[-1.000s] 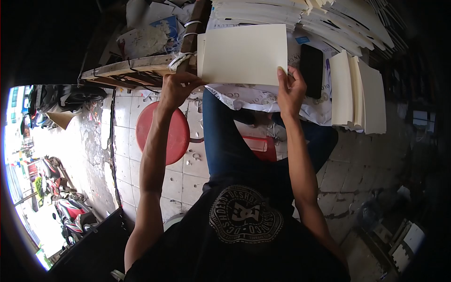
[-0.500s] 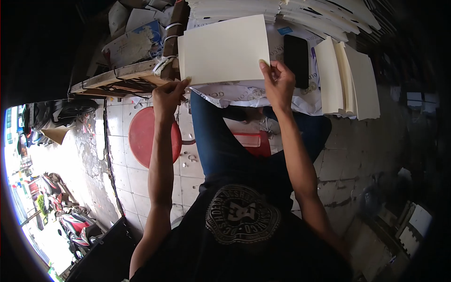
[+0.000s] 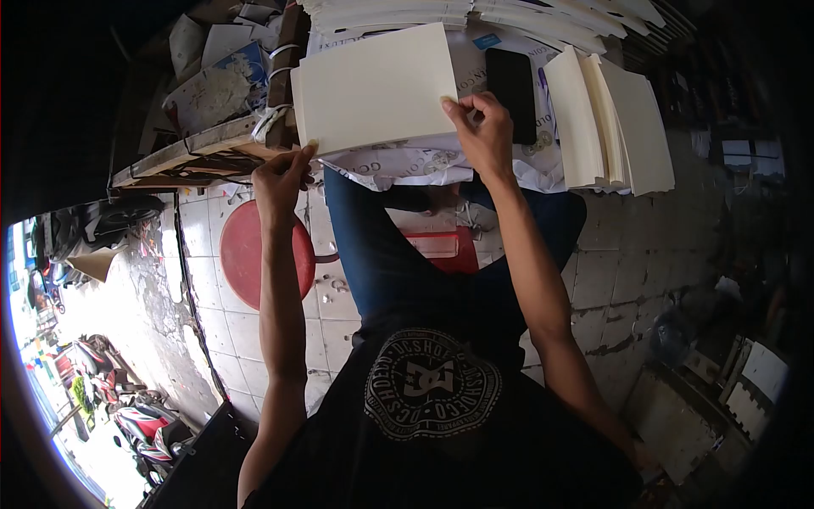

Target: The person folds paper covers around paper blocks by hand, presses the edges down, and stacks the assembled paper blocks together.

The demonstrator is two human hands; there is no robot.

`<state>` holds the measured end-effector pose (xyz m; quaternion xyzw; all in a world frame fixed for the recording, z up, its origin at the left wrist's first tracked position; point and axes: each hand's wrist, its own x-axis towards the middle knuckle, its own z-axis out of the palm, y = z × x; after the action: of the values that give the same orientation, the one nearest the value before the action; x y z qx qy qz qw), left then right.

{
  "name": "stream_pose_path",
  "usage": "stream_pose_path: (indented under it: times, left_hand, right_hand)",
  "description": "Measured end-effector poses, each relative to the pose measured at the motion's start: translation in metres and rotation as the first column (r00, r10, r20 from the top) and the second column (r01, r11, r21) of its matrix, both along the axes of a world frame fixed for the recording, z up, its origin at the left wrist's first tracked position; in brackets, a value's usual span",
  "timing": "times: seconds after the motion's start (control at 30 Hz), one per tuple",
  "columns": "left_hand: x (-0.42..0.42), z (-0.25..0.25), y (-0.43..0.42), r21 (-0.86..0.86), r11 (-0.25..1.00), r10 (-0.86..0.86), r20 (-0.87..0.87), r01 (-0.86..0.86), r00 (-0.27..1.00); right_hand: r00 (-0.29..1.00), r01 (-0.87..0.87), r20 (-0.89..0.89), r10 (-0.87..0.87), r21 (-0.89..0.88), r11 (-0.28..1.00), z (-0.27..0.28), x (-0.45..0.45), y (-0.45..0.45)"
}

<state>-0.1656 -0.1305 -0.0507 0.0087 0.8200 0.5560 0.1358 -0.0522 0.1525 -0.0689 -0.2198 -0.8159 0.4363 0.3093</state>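
Cream paper sheets (image 3: 377, 89), seemingly more than one by the offset left edge, lie at the near side of the table. My left hand (image 3: 284, 178) pinches their lower left corner between thumb and fingers. At the right edge, my right hand (image 3: 483, 131) grips the sheets with its thumb on top. Under them spreads a printed white wrapping paper (image 3: 373, 163), crumpled at the front. A black phone (image 3: 511, 97) lies just beyond my right hand.
Folded cream paper stacks (image 3: 632, 127) lie at the right, and more paper piles (image 3: 390, 13) line the back. A wooden frame (image 3: 195, 153) borders the left. A red round stool (image 3: 267, 254) stands on the tiled floor below.
The whole view has shifted, so the table and sheets appear farther left. Both hands keep their hold on the sheets, which look almost unchanged in place on the table.
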Motion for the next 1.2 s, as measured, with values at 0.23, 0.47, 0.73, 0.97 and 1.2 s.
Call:
stream_pose_path:
  times: [0.23,0.47,0.73,0.97,1.2]
  left_hand:
    - [0.000,0.000,0.000,-0.004,1.000,-0.005,-0.010,0.005,1.000]
    - [0.001,-0.005,-0.001,0.069,0.997,0.025,0.007,-0.026,1.000]
    - [0.006,0.001,0.002,0.046,0.999,0.015,0.021,-0.016,1.000]
    - [-0.004,-0.007,-0.004,0.150,0.989,-0.023,0.120,0.005,0.993]
    - [0.016,0.029,0.025,-0.284,0.958,-0.156,-0.655,-0.050,0.740]
  right_hand:
    - [1.000,-0.005,0.008,0.005,0.020,1.000,0.000,0.001,-0.001]
    - [0.990,-0.078,0.139,0.009,0.498,0.864,0.033,0.004,-0.055]
    - [0.935,-0.319,0.314,0.166,0.536,0.781,0.007,0.018,-0.066]
    - [0.893,-0.440,0.368,0.259,0.591,0.676,0.014,0.026,-0.003]
    - [0.871,-0.416,0.142,0.471,0.721,0.553,0.022,0.018,0.028]
